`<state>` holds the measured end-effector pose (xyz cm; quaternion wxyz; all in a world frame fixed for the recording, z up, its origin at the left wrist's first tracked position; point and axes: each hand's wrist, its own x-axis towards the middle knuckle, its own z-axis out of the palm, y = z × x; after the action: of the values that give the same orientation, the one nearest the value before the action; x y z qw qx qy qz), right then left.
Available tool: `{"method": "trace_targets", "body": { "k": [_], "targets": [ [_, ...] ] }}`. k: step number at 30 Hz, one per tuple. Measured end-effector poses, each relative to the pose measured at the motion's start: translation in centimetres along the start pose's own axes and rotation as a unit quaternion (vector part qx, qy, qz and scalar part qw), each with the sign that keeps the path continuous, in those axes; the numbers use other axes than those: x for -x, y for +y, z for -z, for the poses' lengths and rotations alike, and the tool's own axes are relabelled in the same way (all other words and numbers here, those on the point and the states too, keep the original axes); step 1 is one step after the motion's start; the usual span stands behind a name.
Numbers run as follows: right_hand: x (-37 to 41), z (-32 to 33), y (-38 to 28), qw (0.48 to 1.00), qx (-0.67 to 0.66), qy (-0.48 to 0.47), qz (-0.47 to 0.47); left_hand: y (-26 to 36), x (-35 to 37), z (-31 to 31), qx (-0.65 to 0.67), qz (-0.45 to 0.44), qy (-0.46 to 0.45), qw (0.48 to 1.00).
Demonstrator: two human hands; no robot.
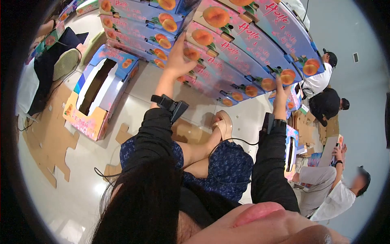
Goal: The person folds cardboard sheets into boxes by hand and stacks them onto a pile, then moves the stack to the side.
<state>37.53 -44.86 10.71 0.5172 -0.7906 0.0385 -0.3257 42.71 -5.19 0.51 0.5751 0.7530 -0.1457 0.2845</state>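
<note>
Box stacks [243,53] (cropped above)

Carton stack [243,53]: directly in front of the wearer. Second stack [140,20]: adjacent, to its left. Single carton [107,93]: on the floor [87,171], left of the wearer, in front of the second stack. Flat cardboard sheet [48,134]: on the floor, left of that carton. Another carton [295,140]: beyond the wearer's right arm. Three co-workers [337,191]: farther right, alongside the wall [361,134]
</note>
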Motion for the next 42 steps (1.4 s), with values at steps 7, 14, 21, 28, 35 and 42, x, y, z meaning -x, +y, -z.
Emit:
{"method": "trace_targets", "body": {
  "k": [7,14,21,28,35,42],
  "targets": [
    [6.3,2.7,8.2,0.974,-0.151,-0.086,-0.145,-5.2,2.7,-3.0,0.019,0.087,0.087,0.992],
    [13.2,2.2,14.9,0.908,-0.055,-0.228,-0.348,-16.2,8.0,-3.9,-0.079,0.171,-0.002,0.982],
    [15.4,1.3,17.1,0.87,-0.23,-0.158,-0.407,-15.9,9.3,-4.3,-0.051,0.355,-0.018,0.933],
    [14.7,-1.0,16.9,0.885,-0.183,-0.147,-0.402,-18.8,9.8,-3.7,-0.006,0.29,-0.095,0.952],
    [15.0,-1.8,17.6,0.883,-0.206,-0.138,-0.398,-15.2,9.0,-3.9,0.11,0.277,-0.048,0.953],
    [14.9,-2.4,16.8,0.892,-0.19,-0.119,-0.392,-14.6,8.2,-2.6,0.1,0.3,-0.091,0.944]
  ]
}}
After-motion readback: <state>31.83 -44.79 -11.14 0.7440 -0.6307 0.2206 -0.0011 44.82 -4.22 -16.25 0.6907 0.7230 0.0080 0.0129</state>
